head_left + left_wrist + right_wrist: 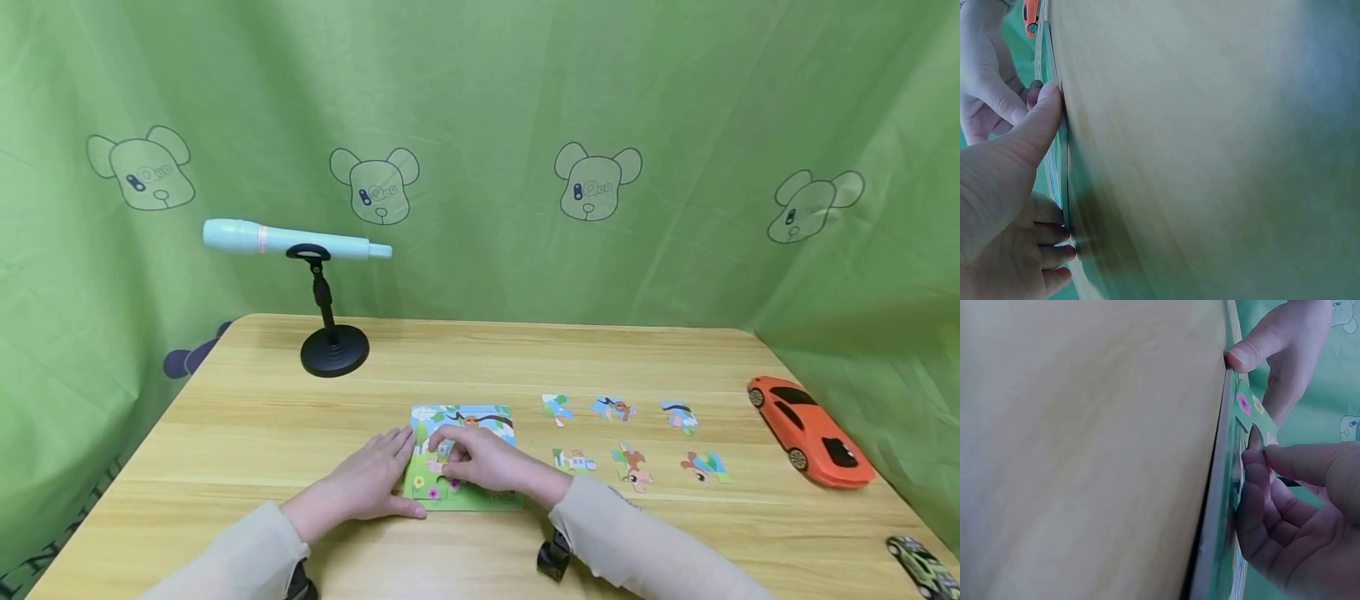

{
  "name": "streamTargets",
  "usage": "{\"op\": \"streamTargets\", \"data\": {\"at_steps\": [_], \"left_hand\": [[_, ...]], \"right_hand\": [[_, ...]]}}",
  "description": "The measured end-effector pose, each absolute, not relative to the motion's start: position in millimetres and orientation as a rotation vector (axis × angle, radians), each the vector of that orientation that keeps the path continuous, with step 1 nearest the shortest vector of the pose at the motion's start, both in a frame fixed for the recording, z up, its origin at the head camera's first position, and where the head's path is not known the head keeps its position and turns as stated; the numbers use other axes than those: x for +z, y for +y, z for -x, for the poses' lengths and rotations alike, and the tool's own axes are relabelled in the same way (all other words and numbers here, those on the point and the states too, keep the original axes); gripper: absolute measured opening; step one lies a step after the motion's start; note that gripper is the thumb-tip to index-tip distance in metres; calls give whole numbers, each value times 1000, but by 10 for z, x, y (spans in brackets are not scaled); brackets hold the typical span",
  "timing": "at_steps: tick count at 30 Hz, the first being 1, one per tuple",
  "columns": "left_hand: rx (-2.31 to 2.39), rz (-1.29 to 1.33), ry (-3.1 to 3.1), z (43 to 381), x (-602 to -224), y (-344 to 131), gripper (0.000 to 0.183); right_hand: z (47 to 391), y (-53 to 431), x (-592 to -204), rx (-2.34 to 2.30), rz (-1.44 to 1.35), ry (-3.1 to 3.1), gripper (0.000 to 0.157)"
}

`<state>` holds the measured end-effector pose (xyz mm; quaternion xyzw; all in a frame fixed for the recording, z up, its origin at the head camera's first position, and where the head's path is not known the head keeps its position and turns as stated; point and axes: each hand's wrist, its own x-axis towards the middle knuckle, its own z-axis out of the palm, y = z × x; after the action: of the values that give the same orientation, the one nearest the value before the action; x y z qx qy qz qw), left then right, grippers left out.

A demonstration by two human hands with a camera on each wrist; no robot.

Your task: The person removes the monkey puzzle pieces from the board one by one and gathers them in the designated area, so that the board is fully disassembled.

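Observation:
A jigsaw puzzle board (480,504) with a green, flowery lower part and a branch along its top lies flat on the table. My left hand (367,477) rests along its left side, fingers stretched out, thumb near the bottom corner. Over the middle of the board, my right hand (487,461) has thumb and a finger brought together. The right wrist view shows them pinching the edge of a green flowered puzzle piece (1254,406), which is tilted up from the board. Part of the board's picture is hidden under my right hand.
Several loose puzzle pieces (576,461) lie in two rows right of the board. An orange toy car (810,429) and a small camouflage toy car (924,568) are at the right edge. A light blue microphone (240,237) sits on a black stand (334,350) at the back left.

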<state>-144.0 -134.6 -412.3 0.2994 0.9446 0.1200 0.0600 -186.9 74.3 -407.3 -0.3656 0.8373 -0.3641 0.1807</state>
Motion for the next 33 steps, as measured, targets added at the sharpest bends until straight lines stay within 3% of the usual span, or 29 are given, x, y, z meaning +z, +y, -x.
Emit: {"op": "streamTargets", "data": {"at_steps": [16, 33], "left_hand": [[355, -888, 2853, 1447, -4126, -1338, 100], [327, -891, 2862, 1453, -4154, -1353, 100]], "right_hand": [[1900, 948, -4025, -1224, 910, 2187, 22], [1890, 1893, -3963, -1181, 910, 2017, 24]]}}
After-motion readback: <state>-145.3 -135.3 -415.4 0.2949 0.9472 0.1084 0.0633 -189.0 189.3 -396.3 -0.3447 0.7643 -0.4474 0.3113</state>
